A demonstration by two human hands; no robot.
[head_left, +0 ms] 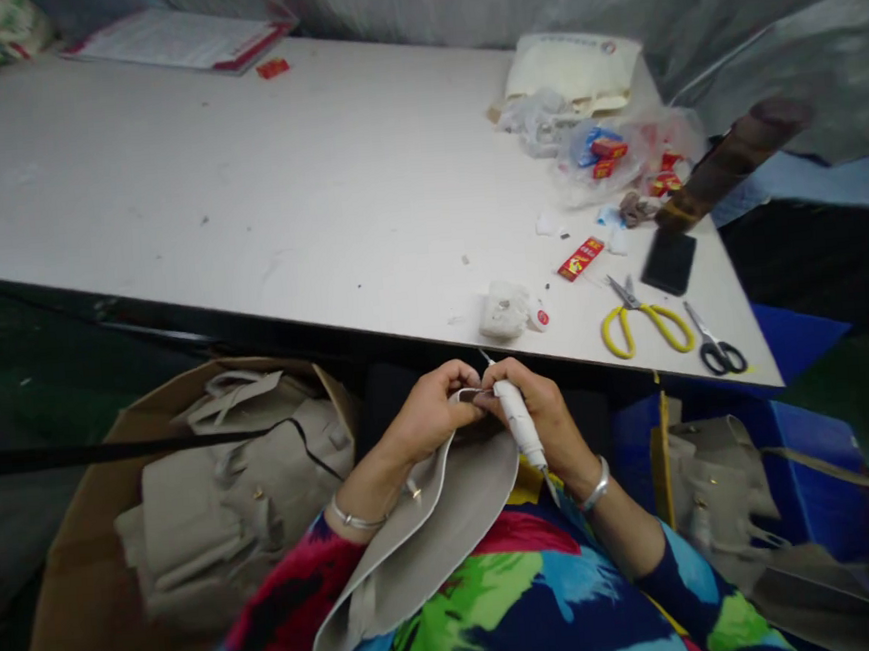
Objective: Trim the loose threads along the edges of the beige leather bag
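Note:
A light grey bag (464, 509) lies open across my lap, its top edge raised between my two hands. My left hand (440, 400) pinches that edge near the table's front. Close beside it, my right hand (535, 408) is closed round a tool with a white-wrapped handle (518, 421); a thin metal tip shows above the fingers and another metal end sticks out below. The fingertips of both hands nearly meet at the bag's edge, and the exact contact there is too small to tell.
On the white table (319, 194) are yellow-handled scissors (649, 324), black scissors (718, 348), a phone (668, 261), a red packet (581, 259), a white bundle (505, 310) and plastic bags (602, 157). A cardboard box (79, 584) and a blue bin (819, 476) hold grey bags.

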